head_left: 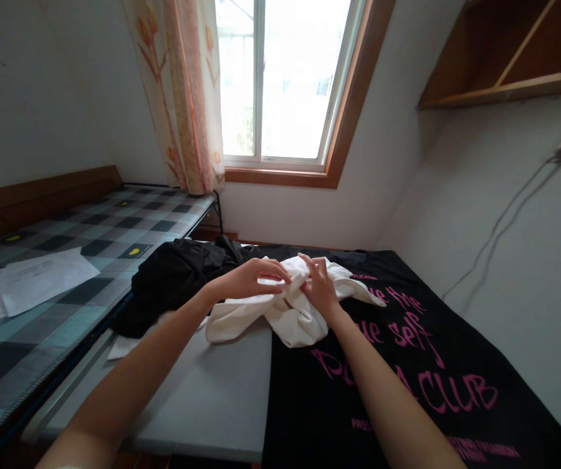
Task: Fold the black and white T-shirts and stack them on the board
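Observation:
A crumpled white garment (296,322) lies across the middle of the table, part of it over a black printed cloth (304,423). Its exact kind is hard to make out in the folds; one flap spreads to the left and another to the right. My left hand (251,279) reaches in from the left, its thumb and fingertips pinching the cloth near the top of the bundle. From the right, my right hand (320,286) grips the same bundle with bent fingers, close beside the left fingertips. Some fingertips are sunk in the folds.
A heap of black clothing (173,277) sits left of the garment on the grey tabletop (197,397). Papers (41,280) lie on a checked bed (129,225) at the left. Behind are a curtain (183,98) and a window (290,85); a cable (500,225) hangs on the right wall.

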### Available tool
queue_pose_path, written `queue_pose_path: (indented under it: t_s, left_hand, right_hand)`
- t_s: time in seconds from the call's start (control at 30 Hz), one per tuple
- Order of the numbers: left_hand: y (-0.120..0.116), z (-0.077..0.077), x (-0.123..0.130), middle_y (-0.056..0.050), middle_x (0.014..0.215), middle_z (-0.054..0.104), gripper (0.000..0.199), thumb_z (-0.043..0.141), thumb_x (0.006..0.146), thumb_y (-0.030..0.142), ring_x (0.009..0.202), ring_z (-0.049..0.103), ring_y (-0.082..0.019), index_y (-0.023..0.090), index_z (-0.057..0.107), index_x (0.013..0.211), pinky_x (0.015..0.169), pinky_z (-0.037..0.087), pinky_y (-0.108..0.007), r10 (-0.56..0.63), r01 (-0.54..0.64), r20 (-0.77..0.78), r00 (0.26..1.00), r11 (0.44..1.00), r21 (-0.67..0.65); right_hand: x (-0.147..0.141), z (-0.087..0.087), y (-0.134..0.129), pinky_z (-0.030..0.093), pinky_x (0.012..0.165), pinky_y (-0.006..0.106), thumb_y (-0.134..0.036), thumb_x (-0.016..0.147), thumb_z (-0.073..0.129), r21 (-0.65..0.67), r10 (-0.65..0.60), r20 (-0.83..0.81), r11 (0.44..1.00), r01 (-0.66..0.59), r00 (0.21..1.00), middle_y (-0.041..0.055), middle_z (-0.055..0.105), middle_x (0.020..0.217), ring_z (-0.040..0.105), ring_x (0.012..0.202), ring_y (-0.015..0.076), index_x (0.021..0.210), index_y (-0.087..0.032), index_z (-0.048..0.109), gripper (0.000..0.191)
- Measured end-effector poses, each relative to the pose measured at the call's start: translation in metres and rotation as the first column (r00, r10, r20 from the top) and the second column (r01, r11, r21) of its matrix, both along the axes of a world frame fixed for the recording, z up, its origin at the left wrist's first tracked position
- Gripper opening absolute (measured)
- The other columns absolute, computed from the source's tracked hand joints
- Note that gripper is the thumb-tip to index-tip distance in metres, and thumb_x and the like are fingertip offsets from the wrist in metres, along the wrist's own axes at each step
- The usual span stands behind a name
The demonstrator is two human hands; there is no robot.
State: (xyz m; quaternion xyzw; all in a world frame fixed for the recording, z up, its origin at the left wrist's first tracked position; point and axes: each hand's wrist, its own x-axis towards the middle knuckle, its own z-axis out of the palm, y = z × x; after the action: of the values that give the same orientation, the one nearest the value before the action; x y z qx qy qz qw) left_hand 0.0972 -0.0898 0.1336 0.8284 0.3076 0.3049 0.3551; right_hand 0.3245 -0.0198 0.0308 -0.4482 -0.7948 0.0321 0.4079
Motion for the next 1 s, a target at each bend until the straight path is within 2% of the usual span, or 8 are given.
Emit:
queue_pose_path:
  t_s: [0.1, 0.27, 0.37, 0.5, 0.67, 0.77, 0.9, 1.0]
  left_hand:
    - [-0.003, 0.001, 0.002, -0.009, 0.108, 0.068, 0.029, 0.062, 0.085, 0.033, 0.1, 0.064, -0.019, 0.015, 0.068, 0.107, 0.089, 0.05, -0.03, -0.077, 0.076, 0.0, 0.997, 0.992, -0.101]
    - [0.016, -0.017, -0.014, -0.007, 0.098, 0.07, 0.025, 0.055, 0.088, 0.031, 0.091, 0.066, -0.017, 0.016, 0.068, 0.103, 0.083, 0.051, -0.028, 0.183, -0.183, -0.152, 0.971, 0.983, 0.016]
    - [0.024, -0.031, -0.022, -0.006, 0.098, 0.07, 0.026, 0.057, 0.085, 0.025, 0.088, 0.065, -0.018, 0.018, 0.067, 0.108, 0.079, 0.05, -0.027, 0.224, -0.22, -0.331, 0.917, 0.974, 0.05]
    - [0.028, -0.043, -0.028, -0.006, 0.094, 0.07, 0.03, 0.058, 0.08, 0.017, 0.085, 0.065, -0.018, 0.018, 0.067, 0.109, 0.075, 0.049, -0.027, 0.148, -0.181, -0.453, 0.879, 0.983, -0.031]
    - [0.034, -0.051, -0.036, -0.002, 0.094, 0.068, 0.043, 0.056, 0.074, 0.01, 0.084, 0.062, -0.016, 0.021, 0.064, 0.114, 0.077, 0.049, -0.025, 0.133, -0.17, -0.418, 0.899, 0.984, -0.051]
    - [0.038, -0.057, -0.041, -0.003, 0.102, 0.064, 0.054, 0.057, 0.065, 0.004, 0.084, 0.06, -0.015, 0.021, 0.063, 0.117, 0.078, 0.048, -0.024, 0.103, -0.107, -0.439, 0.892, 0.994, 0.017]
    - [0.043, -0.063, -0.043, -0.004, 0.108, 0.06, 0.059, 0.057, 0.065, 0.003, 0.085, 0.059, -0.015, 0.021, 0.062, 0.121, 0.081, 0.047, -0.024, 0.106, -0.09, -0.458, 0.883, 0.994, 0.059]
    - [0.045, -0.064, -0.042, -0.004, 0.103, 0.062, 0.051, 0.057, 0.071, 0.009, 0.083, 0.06, -0.015, 0.021, 0.063, 0.12, 0.08, 0.048, -0.025, 0.133, -0.128, -0.419, 0.898, 0.991, 0.041]
  right_hand:
    - [0.001, -0.005, 0.004, 0.048, 0.069, 0.031, -0.014, 0.081, 0.044, -0.027, 0.007, -0.107, 1.0, -0.01, 0.994, 0.0068, 0.051, 0.101, 0.055, 0.08, 0.0178, 0.097, -0.023, 0.064, 0.028]
    - [0.005, -0.014, 0.013, 0.044, 0.066, 0.03, -0.021, 0.077, 0.05, -0.05, -0.001, -0.339, 0.999, -0.016, 0.941, 0.0023, 0.055, 0.084, 0.05, 0.07, 0.0157, 0.088, -0.02, 0.055, 0.012]
    - [0.008, -0.017, 0.014, 0.041, 0.063, 0.028, -0.026, 0.078, 0.051, -0.146, -0.016, -0.338, 0.989, -0.036, 0.941, -0.0014, 0.055, 0.072, 0.051, 0.066, 0.0159, 0.089, -0.022, 0.052, 0.012]
    - [0.009, -0.022, 0.015, 0.039, 0.063, 0.028, -0.031, 0.081, 0.05, -0.184, -0.018, -0.287, 0.982, -0.037, 0.958, -0.0025, 0.058, 0.069, 0.056, 0.066, 0.0182, 0.094, -0.024, 0.052, 0.015]
    - [0.01, -0.016, 0.013, 0.042, 0.066, 0.03, -0.03, 0.082, 0.049, -0.233, -0.001, -0.174, 0.972, -0.04, 0.985, -0.0005, 0.066, 0.076, 0.062, 0.072, 0.0222, 0.11, -0.026, 0.055, 0.029]
    - [0.015, 0.001, 0.011, 0.045, 0.076, 0.032, -0.021, 0.077, 0.053, -0.326, 0.162, -0.02, 0.932, -0.16, 0.987, 0.0021, 0.07, 0.099, 0.064, 0.088, 0.0234, 0.125, -0.03, 0.055, 0.049]
    - [0.022, 0.023, 0.003, 0.046, 0.085, 0.034, -0.025, 0.07, 0.066, -0.465, 0.449, 0.163, 0.82, -0.333, 0.879, 0.0034, 0.064, 0.121, 0.061, 0.104, 0.0246, 0.134, -0.034, 0.053, 0.066]
    - [0.013, 0.025, -0.012, 0.044, 0.085, 0.038, -0.028, 0.056, 0.078, -0.455, 0.426, 0.311, 0.852, -0.261, 0.85, 0.0078, 0.063, 0.119, 0.058, 0.105, 0.0299, 0.134, -0.033, 0.053, 0.082]
